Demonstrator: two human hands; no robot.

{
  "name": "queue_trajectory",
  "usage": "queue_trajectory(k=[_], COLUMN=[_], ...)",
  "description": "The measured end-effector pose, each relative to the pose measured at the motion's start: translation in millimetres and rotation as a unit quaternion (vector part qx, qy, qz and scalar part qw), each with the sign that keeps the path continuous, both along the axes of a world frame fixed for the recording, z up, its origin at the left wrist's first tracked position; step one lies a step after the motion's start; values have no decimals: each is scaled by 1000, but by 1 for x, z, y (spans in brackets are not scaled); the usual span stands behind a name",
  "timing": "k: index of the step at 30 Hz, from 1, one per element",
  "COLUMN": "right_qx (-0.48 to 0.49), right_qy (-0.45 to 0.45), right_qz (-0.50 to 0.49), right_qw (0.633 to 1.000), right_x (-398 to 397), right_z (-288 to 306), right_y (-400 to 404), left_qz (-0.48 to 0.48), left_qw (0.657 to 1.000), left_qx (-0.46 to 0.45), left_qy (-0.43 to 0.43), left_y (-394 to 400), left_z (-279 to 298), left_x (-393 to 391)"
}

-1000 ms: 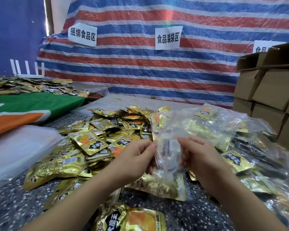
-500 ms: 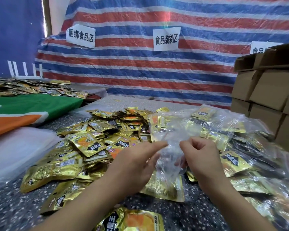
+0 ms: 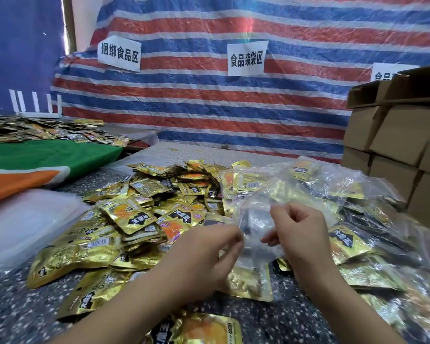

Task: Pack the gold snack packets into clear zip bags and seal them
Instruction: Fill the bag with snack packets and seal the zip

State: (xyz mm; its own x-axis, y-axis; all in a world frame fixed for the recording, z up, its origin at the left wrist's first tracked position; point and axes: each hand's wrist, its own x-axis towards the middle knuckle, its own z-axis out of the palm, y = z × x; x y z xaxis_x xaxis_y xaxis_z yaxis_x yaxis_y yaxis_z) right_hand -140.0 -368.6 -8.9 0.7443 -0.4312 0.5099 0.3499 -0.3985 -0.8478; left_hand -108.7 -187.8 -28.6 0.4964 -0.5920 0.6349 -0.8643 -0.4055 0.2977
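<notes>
A heap of gold snack packets (image 3: pixel 139 217) covers the speckled table (image 3: pixel 18 314) in front of me. Between my hands hangs an empty clear zip bag (image 3: pixel 256 219), upright and crumpled. My left hand (image 3: pixel 209 254) pinches the bag's left edge with curled fingers. My right hand (image 3: pixel 301 234) pinches its right edge, thumb and fingers closed on the plastic. One gold packet (image 3: pixel 251 281) lies flat just under the bag. Another packet (image 3: pixel 204 328) lies at the near edge.
Filled clear bags of packets (image 3: pixel 358 214) pile up on the right. Stacked cardboard boxes (image 3: pixel 397 145) stand at the far right. A stack of clear plastic (image 3: pixel 23 224) lies at left, beside a green and orange cloth (image 3: pixel 42 160) with more packets (image 3: pixel 42 131) behind.
Both hands have shifted slightly on the clear bag, the left moving lower along its edge. The bag stays held between them.
</notes>
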Motion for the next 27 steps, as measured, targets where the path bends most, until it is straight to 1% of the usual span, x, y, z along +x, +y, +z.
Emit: queue_trajectory(k=[2, 4, 5, 7, 9, 11, 12, 14, 15, 16, 18, 20, 22, 24, 25, 27], right_qx=[-1, -12, -30, -105, -169, -179, -176, -153, -133, -122, -124, -124, -132, -164, -198, -281], right_qy=[-12, -29, -29, -13, 46, 122, 152, 182, 176, 162, 121, 81, 62, 73, 74, 35], right_qz=[-1, -25, -46, -112, -164, -164, -154, -119, -99, -87, -101, -117, -124, -128, -142, -200], right_qw=[1000, 999, 998, 988, 971, 962, 960, 964, 970, 975, 980, 982, 981, 975, 967, 938], right_x=[-2, -3, -3, -1, 1, 3, 4, 5, 5, 5, 4, 3, 2, 3, 2, 1], right_z=[3, 4, 4, 5, 4, 2, 1, 0, -2, -2, 0, 0, 1, -1, -3, -4], right_y=[2, 1, -1, -7, -14, -21, -23, -25, -27, -27, -26, -27, -27, -24, -22, -18], left_qz=[21, 24, 20, 23, 30, 31, 28, 26, 28, 30, 30, 17, 7, 19, 29, 45], left_qw=[998, 986, 975, 948, 919, 891, 883, 880, 882, 883, 890, 902, 916, 932, 940, 951], left_qx=[-50, -118, -156, -216, -265, -307, -320, -324, -321, -318, -306, -290, -277, -263, -255, -236], left_qy=[35, 111, 157, 233, 291, 332, 342, 345, 344, 344, 337, 320, 291, 248, 227, 196], left_y=[0, 2, 2, 5, 8, 10, 11, 13, 14, 14, 17, 20, 22, 24, 25, 26], left_z=[1, 5, 7, 12, 16, 17, 18, 18, 17, 16, 15, 15, 15, 14, 13, 11], left_x=[3, 7, 9, 13, 19, 24, 26, 29, 31, 33, 37, 39, 40, 42, 43, 46])
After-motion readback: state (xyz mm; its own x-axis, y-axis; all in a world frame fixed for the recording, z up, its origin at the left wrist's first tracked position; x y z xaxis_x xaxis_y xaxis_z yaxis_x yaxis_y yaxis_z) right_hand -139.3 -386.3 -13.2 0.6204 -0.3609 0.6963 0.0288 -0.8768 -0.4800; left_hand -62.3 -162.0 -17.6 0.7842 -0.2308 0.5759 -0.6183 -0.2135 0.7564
